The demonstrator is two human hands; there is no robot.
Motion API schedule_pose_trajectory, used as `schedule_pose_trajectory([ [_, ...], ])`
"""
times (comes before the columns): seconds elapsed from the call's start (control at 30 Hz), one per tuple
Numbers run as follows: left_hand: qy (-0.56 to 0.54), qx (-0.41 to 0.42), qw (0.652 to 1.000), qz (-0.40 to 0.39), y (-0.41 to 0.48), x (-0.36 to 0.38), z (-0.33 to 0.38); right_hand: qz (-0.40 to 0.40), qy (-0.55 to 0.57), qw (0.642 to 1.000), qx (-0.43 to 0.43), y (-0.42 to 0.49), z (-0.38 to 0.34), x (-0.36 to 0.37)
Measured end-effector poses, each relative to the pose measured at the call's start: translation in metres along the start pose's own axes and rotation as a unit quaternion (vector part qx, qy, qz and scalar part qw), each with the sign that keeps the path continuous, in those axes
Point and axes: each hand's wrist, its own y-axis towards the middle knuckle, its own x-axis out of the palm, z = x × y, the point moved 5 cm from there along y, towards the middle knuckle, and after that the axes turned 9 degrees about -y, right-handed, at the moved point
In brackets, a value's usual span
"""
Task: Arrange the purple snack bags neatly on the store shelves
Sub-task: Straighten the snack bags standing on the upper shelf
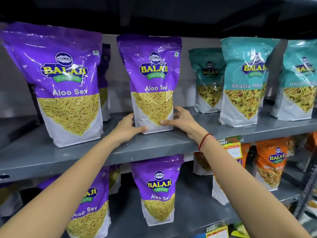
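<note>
Clearly both hands, left hand and right hand, clasp the base of the purple snack bag standing centre-frame on the upper shelf, seemingly upright, where a lopsided nudge could topple it forward.

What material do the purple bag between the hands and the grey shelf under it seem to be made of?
Purple bag: probably glossy plastic film, since it shows bright glare streaks and wrinkles, and the yellow snack seems to show through a clear lower panel, or may be printed there. Grey shelf: likely painted sheet metal, judging by its thin, flat, folded front edge and smooth, dull sheen; this is not certain.
</note>
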Motion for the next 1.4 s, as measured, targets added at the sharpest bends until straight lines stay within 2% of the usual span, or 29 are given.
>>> schedule_pose_trajectory([
  [0.27, -0.043, 0.044, 0.998, 0.003, -0.007, 0.021, 0.016, 0.074, 0.012, 0.996, -0.038, -0.021, -0.001, -0.029],
  [0.47, 0.048, 0.045, 0.997, -0.044, -0.011, 0.042, 0.025, 0.048, -0.011, 0.999, -0.016, -0.028, 0.016, -0.049],
  [0.83, 0.091, 0.016, 0.993, -0.072, -0.016, 0.022, 0.010, -0.026, -0.060, 0.998, -0.026, -0.022, 0.012, -0.036],
  [1.2, 0.091, 0.005, 0.992, -0.084, -0.018, 0.019, 0.005, -0.001, -0.064, 0.997, -0.043, -0.028, 0.008, -0.037],
  [1.4, 0.086, 0.003, 0.994, -0.070, -0.019, 0.019, 0.007, -0.015, -0.040, 0.998, -0.039, -0.028, 0.009, -0.037],
])
